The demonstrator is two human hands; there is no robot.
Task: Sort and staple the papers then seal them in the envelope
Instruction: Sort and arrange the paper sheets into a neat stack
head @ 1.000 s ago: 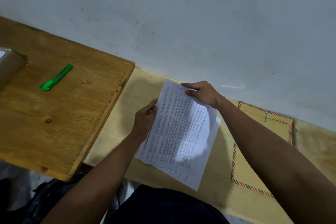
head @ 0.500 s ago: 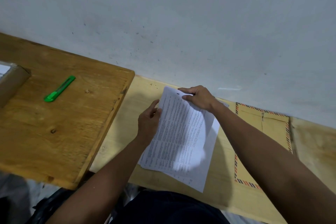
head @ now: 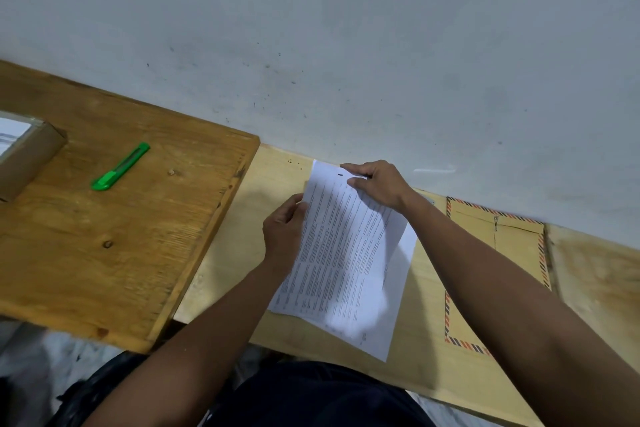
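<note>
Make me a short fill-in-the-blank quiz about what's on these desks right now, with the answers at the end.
1. The utility knife on the darker wooden desk is coloured ____.
2. Both the left hand and the right hand hold the ____.
3. The envelope with the striped border lies under the person's ____ forearm.
4. The cardboard box sits at the picture's ____ edge.

Missing words: green; papers; right; left

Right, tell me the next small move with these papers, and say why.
Probably tap or slide the papers square before stapling. The sheets are fanned: a lower sheet sticks out past the top one along the right and bottom edges. The left hand holds the left edge and the right hand pinches the top edge, so both are placed to align them. No stapler is in view.
</note>
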